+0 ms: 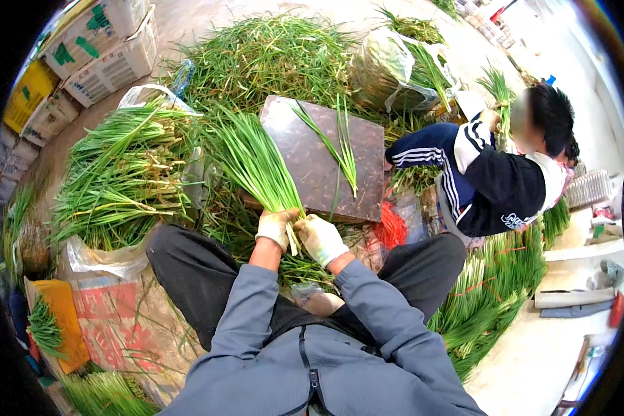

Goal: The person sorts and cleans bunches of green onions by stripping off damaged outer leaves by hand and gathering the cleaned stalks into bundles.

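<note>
A bunch of long green garlic chives (pixel 249 156) fans out up and left from my hands, its pale stem ends pointing down toward my lap. My left hand (pixel 277 227), in a whitish work glove, is closed round the lower stems. Beside it my right hand (pixel 321 239), gloved too, has its fingers closed at the stem ends on the right side; its fingertips are partly hidden. In front of me is a dark, flat-topped board (pixel 312 149) with a few loose chive stalks (pixel 347 156) lying on it. Red ties (pixel 392 225) hang near its right corner.
A large heap of chives (pixel 267 59) lies behind the board, and a stacked pile (pixel 121 173) in plastic stands left. At right a co-worker (pixel 499 173) sits holding a bunch, beside rows of tied bundles (pixel 492 291). Crates (pixel 111 62) are stacked at the upper left.
</note>
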Available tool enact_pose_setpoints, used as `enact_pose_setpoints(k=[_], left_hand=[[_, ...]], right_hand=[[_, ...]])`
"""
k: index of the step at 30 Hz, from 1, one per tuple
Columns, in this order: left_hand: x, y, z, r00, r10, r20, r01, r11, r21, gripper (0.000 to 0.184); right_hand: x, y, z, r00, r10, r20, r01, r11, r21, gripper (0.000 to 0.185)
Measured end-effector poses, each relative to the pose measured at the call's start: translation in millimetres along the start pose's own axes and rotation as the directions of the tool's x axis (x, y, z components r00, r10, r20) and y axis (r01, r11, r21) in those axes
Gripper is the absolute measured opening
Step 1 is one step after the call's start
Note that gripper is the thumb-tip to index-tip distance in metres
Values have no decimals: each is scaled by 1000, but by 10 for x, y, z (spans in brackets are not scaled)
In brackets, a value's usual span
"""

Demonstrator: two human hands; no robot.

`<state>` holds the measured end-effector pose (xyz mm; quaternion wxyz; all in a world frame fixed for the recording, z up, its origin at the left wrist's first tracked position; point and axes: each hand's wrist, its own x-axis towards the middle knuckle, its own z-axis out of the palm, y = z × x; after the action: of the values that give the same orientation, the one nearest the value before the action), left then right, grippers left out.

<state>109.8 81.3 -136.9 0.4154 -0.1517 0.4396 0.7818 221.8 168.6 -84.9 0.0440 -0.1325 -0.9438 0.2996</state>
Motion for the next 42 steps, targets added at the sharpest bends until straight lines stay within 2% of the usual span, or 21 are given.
enact_pose_setpoints(k=[2, 5, 6, 8, 9, 10, 11, 12, 14, 15, 16, 18, 19, 24, 26, 28, 32, 33, 36, 39, 42], left_hand=[[20, -35, -9, 999, 39, 15, -39, 999, -2, 47], [-36, 104, 22, 998, 62, 25, -62, 998, 5, 48], [-27, 126, 19, 998, 63, 20, -63, 998, -3, 48], [-54, 133, 40, 995, 56, 82, -57, 998, 8, 42], [-21, 106, 29, 993, 31, 110, -32, 999, 4, 43], [-29, 116, 74, 992, 31, 119, -33, 999, 10, 43], [-61, 119, 103, 991, 61, 117, -62, 998, 9, 44], [-95, 139, 123, 989, 93, 112, -94, 996, 6, 44], [-110, 175, 101, 992, 61, 113, -64, 998, 22, 45], [-83, 162, 69, 990, 38, 132, -39, 999, 4, 44], [-58, 138, 41, 988, 13, 151, -11, 1000, -16, 44], [-55, 111, -6, 986, -4, 168, 6, 1000, -12, 40], [-63, 112, 13, 989, -24, 146, 28, 999, -24, 39], [-4, 37, -9, 985, -24, 168, 43, 993, -110, 36], [45, 12, -68, 977, -51, 207, 72, 993, -94, 35], [60, -4, -82, 970, -45, 238, 72, 991, -109, 34], [25, 15, -58, 977, -28, 213, 50, 994, -98, 34], [34, 19, -64, 981, -36, 190, 52, 995, -83, 36], [23, 21, -64, 986, -33, 166, 47, 996, -78, 37], [22, 20, -80, 982, -22, 186, 43, 993, -106, 37], [32, 19, -105, 980, -32, 196, 52, 994, -95, 37]], right_hand=[[-32, 22, -31, 995, -60, 80, 65, 995, -70, 12], [-133, 30, -377, 834, -49, 550, 27, 998, 48, 19], [-122, -23, -620, 784, 7, 621, -96, 989, 110, 20], [-16, 61, -781, 913, 108, 393, -190, 966, 175, 19], [43, 180, -704, 974, 130, 184, -163, 971, 178, 17], [108, 220, -612, 926, 345, 151, -376, 824, 424, 19], [179, 263, -538, 922, 359, 145, -384, 797, 466, 22], [248, 306, -460, 918, 370, 142, -389, 769, 507, 25], [289, 467, -149, 984, 177, -10, -153, 877, 456, 30], [291, 364, -159, 934, 334, 123, -340, 733, 589, 27], [298, 363, -132, 935, 331, 130, -341, 733, 589, 27], [268, 364, -73, 950, 306, 54, -292, 818, 495, 23], [266, 399, -46, 979, 203, -17, -179, 900, 398, 16], [243, 366, -76, 968, 225, -111, -163, 900, 405, 12], [217, 264, -150, 900, 433, 40, -340, 643, 686, 12], [195, 355, -83, 905, 424, 27, -330, 663, 671, 11], [193, 245, -90, 971, 167, -170, -87, 913, 399, 21], [215, 260, -130, 985, 80, -151, -46, 976, 214, 22], [278, 245, -176, 989, 134, -65, -118, 971, 207, 17], [326, 452, -8, 930, 268, -252, -151, 903, 402, 13], [357, 654, 116, 882, 383, -275, -173, 806, 566, 12]])
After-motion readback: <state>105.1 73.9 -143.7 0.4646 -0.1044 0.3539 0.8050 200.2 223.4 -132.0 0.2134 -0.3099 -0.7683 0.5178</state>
